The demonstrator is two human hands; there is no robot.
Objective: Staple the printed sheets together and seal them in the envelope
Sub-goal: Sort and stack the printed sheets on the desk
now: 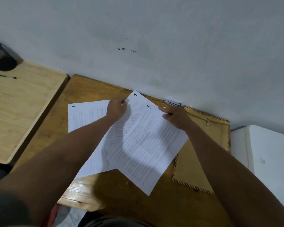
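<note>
The printed sheets [138,136] lie fanned and skewed on the counter [92,89], overlapping the left edge of the envelope [203,153]. The left hand [116,108] pinches a sheet corner on the side away from the envelope; the right hand [175,117] rests on the sheets' far edge beside it, its fingers fairly straight. Square all edges before stapling: gather the sheets, tap them on the counter, then bring in what looks like the stapler [172,102], just beyond the envelope's far corner.
</note>
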